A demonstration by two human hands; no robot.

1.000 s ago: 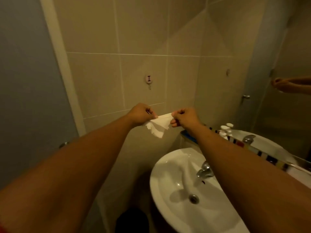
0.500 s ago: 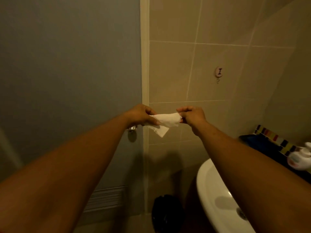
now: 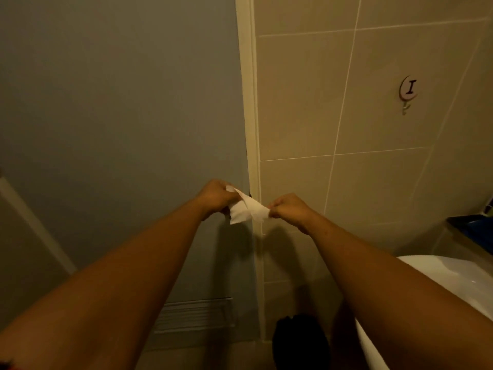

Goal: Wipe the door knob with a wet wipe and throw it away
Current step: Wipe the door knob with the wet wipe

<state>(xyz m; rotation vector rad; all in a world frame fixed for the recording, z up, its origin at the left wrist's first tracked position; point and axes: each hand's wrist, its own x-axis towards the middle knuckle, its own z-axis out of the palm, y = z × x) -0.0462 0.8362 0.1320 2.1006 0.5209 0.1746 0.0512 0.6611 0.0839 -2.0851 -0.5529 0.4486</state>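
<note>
A white wet wipe [image 3: 246,209] is stretched between both my hands in front of the grey door [image 3: 120,116], close to its right edge. My left hand [image 3: 214,197] pinches the wipe's left end and my right hand [image 3: 289,209] pinches its right end. The door knob is hidden behind my left hand and the wipe. A black waste bin [image 3: 300,340] stands on the floor below, by the tiled wall.
A cream door frame [image 3: 248,102] runs up beside the tiled wall [image 3: 373,156], which carries a small round hook [image 3: 408,90]. A white sink [image 3: 450,276] juts in at the lower right. A vent grille [image 3: 194,316] sits low in the door.
The view has swung left from the sink to the door. Both hands, still holding the wipe, now sit over the spot where the knob showed half a second ago.
</note>
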